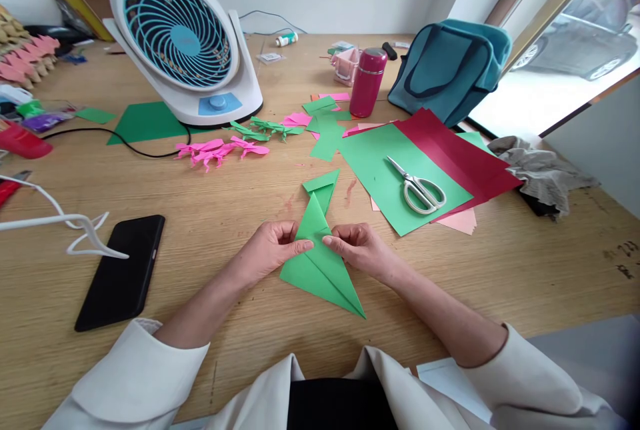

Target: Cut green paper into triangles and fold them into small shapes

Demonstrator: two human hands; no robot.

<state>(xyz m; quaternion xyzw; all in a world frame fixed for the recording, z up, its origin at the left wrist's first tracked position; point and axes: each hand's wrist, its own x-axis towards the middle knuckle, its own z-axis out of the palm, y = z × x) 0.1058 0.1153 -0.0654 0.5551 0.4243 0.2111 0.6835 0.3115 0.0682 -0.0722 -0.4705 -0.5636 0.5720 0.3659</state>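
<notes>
A folded sheet of green paper (pixel 320 263) is held just above or on the table in front of me, with a pointed corner toward me and a folded strip at its far end. My left hand (pixel 270 250) pinches its left edge, thumb on top and fingers curled beneath. On the opposite edge my right hand (pixel 363 250) grips the same paper, its thumb pressed on the upper face. White-handled scissors (pixel 423 193) lie to the right on a flat green sheet (pixel 370 163). Beyond the paper are pink paper cutouts (pixel 215 152) and green paper cutouts (pixel 265 129).
A white fan (pixel 183 43) stands at the back left. A black phone (pixel 123 273) lies left, under a white stand (pixel 85 223). A magenta flask (pixel 369 82) and a teal bag (pixel 450 67) stand at the back right, behind red sheets (pixel 450 157).
</notes>
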